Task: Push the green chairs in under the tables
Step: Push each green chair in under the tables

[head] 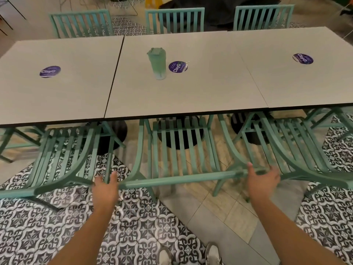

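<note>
Three green slatted chairs stand on my side of a row of grey tables (191,96). The middle chair (179,150) is right in front of me, its seat partly under the table edge. My left hand (106,188) is at the left end of its top rail (177,180), fingers fairly straight. My right hand (262,179) is at the rail's right end, thumb up over it, fingers spread. The left chair (63,155) and right chair (290,146) flank it, also partly under the tables.
A green tumbler (157,63) stands on the middle table beside a round purple sticker (176,66). Three more green chairs (174,21) line the far side. Black table bases (179,138) sit under the tables. My shoes (191,255) are on the patterned tile floor.
</note>
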Demonstrator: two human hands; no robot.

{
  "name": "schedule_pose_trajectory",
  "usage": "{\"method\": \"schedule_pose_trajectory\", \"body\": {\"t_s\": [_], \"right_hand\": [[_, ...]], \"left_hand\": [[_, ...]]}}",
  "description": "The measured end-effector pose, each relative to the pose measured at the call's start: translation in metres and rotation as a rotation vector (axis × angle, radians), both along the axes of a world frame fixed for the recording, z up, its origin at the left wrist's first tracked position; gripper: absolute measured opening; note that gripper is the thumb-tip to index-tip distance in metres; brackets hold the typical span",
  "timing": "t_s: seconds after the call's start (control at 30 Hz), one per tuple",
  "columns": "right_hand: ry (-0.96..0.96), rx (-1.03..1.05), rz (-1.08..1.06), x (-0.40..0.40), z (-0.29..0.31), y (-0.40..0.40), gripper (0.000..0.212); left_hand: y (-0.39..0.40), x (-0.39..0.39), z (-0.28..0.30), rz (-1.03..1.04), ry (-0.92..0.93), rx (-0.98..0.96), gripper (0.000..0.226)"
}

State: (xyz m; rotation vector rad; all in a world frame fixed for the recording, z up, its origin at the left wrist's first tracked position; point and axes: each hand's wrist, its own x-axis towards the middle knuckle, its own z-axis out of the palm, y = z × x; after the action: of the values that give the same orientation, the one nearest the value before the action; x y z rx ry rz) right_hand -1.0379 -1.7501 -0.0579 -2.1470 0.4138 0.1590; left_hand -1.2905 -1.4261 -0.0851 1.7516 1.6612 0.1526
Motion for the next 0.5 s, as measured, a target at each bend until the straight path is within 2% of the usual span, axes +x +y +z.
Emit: {"method": "schedule_pose_trajectory", "body": {"t_s": [0.07,0.13,0.27,0.5], "right_hand": [[0.182,0.249,-0.205,0.015,0.001,-0.004,0.075],[0.300,0.317,-0.257,0.026,-0.004,-0.006,0.064],[0.300,0.313,-0.260,0.034,-0.015,-0.008,0.057],[0.255,0.312,-0.268,0.041,-0.017,-0.006,0.056]], "left_hand": [[-0.003,-0.002,-0.004,0.168,-0.272,-0.397,0.047],[-0.010,0.005,-0.005,0.239,-0.430,-0.554,0.032],[-0.017,0.016,-0.004,0.286,-0.482,-0.566,0.029],[-0.016,0.022,0.001,0.215,-0.420,-0.531,0.030]]}}
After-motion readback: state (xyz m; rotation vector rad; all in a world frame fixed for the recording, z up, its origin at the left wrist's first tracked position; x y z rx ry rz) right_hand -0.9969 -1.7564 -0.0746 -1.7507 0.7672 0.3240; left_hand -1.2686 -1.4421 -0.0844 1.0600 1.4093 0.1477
